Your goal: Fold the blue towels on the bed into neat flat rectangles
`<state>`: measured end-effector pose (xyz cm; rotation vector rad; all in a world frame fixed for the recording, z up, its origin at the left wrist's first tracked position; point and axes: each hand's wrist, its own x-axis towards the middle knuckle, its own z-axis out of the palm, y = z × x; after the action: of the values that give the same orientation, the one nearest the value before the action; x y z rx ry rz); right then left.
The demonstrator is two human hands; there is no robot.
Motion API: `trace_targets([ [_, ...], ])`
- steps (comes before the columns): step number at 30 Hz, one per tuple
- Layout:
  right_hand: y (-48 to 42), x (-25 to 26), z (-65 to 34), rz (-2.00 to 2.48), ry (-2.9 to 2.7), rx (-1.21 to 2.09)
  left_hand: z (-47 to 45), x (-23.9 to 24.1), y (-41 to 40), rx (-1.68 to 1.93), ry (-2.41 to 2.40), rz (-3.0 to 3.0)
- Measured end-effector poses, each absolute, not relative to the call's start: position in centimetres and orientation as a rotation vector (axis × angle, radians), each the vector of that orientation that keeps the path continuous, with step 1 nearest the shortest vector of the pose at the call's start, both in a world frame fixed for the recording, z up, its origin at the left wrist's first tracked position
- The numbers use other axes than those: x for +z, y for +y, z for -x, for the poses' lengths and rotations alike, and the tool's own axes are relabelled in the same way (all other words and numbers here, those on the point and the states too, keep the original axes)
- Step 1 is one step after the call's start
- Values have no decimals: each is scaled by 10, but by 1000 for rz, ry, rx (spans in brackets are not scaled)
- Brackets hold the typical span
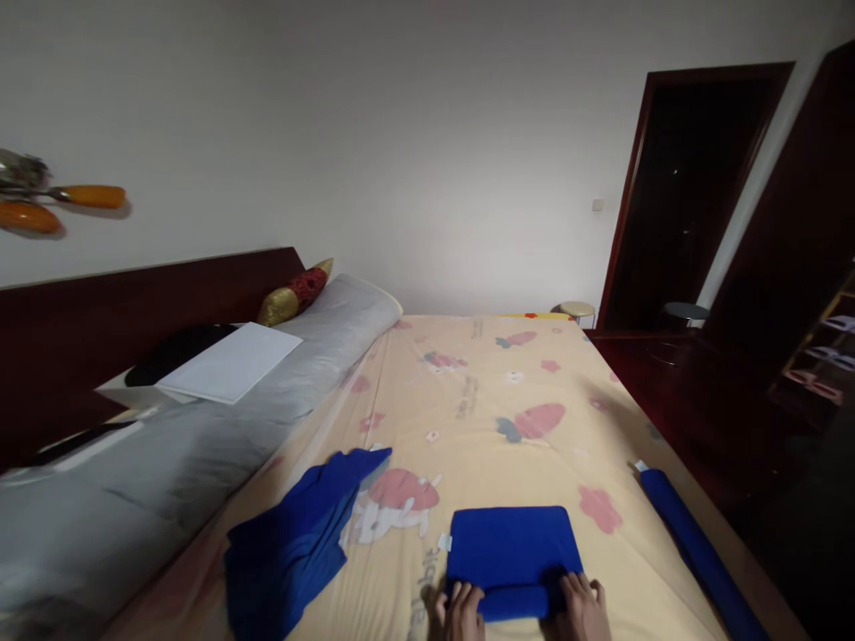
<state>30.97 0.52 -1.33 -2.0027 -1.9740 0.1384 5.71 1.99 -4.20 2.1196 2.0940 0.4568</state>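
My left hand and my right hand both rest on the near edge of the folded blue cloth, at 6 o'clock on the bed. My fingers are curled over the rolled near fold, pinching it lightly from both ends; the thumbs are hidden under it, so I cannot tell how tight the hold is.

I judge the cloth soft and light, limp enough to sag if lifted by one corner. It should grip easily and not slide from the hand, though it could slip on the smooth sheet. The thick near fold, where my fingers already sit, looks the best place to take it, one hand near each end.

It is deep, even blue, folded into a flat rectangle with rounded corners, and a small white tag sticks out at its left edge.

At 9 o'clock a second blue cloth lies loose and rumpled. At 3 o'clock a blue roll lies along the bed's edge. A long grey bolster runs at 10 o'clock.
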Motion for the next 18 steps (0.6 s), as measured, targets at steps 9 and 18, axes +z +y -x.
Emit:
trace_targets([
  [9,38,-14,-284,1894,-2061,205,-98,-37,58,337,2028,-2311],
  [18,33,-44,-278,1565,-2171,287,-97,-53,45,742,1613,-2438],
])
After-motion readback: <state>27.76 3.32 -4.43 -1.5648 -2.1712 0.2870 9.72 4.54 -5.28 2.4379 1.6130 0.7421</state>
